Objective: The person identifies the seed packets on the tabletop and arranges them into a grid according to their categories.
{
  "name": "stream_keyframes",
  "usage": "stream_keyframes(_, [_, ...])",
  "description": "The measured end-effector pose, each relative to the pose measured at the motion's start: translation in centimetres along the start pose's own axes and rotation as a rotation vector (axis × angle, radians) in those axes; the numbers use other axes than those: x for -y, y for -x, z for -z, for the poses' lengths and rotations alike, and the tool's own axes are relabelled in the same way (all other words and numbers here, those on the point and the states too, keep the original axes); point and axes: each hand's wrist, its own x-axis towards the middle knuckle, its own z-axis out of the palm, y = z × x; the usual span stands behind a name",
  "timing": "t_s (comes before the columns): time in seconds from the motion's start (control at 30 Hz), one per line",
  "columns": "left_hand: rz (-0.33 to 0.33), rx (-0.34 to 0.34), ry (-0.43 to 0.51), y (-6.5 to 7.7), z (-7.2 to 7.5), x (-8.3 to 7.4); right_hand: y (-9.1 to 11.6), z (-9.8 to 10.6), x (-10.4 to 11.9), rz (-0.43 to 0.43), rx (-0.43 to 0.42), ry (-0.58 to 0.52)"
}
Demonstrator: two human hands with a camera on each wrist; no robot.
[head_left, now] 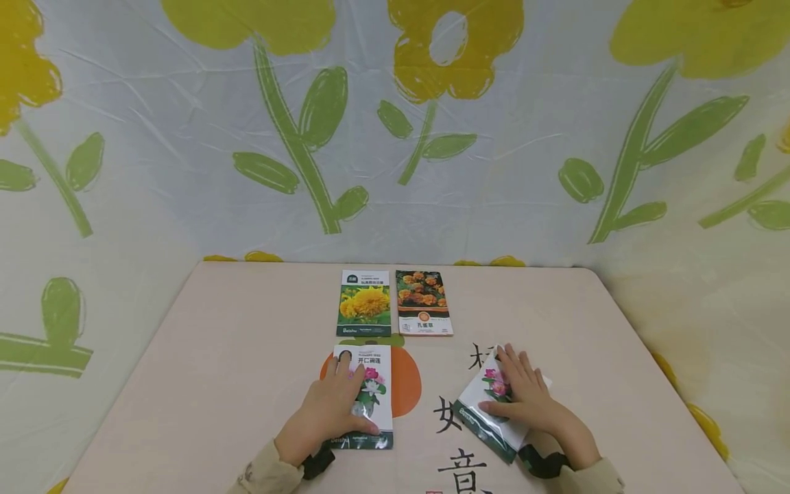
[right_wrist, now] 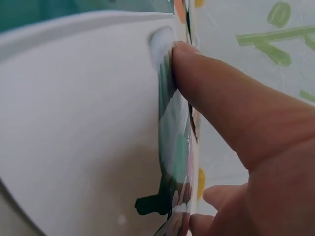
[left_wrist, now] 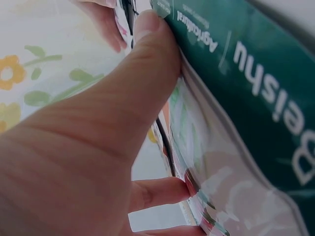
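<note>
Flat on the table lies a white seed packet (head_left: pixel 379 360) with pink and white flowers and a dark green bottom band. My left hand (head_left: pixel 330 406) rests on it, fingers spread and thumb near the band; the left wrist view shows the thumb against the green band (left_wrist: pixel 256 73). To the right, a similar seed packet (head_left: pixel 478 405) lies tilted. My right hand (head_left: pixel 527 398) touches its face with spread fingers, covering its upper right part. In the right wrist view the thumb (right_wrist: pixel 216 83) presses on the printed picture.
Farther back lie two more seed packets side by side: one with yellow flowers (head_left: pixel 364 305), one with orange flowers (head_left: pixel 424 302). The pale pink table cover (head_left: pixel 234 357) bears an orange print and black characters (head_left: pixel 463 470). A flower-patterned cloth (head_left: pixel 494 171) hangs behind and at the sides.
</note>
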Motion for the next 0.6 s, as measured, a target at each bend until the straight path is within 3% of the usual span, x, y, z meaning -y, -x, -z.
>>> stream_keyframes(0.6, [-0.002,-0.005,-0.017,-0.06,-0.28,0.08,-0.86,-0.49,-0.71,0.109,0.031,-0.11])
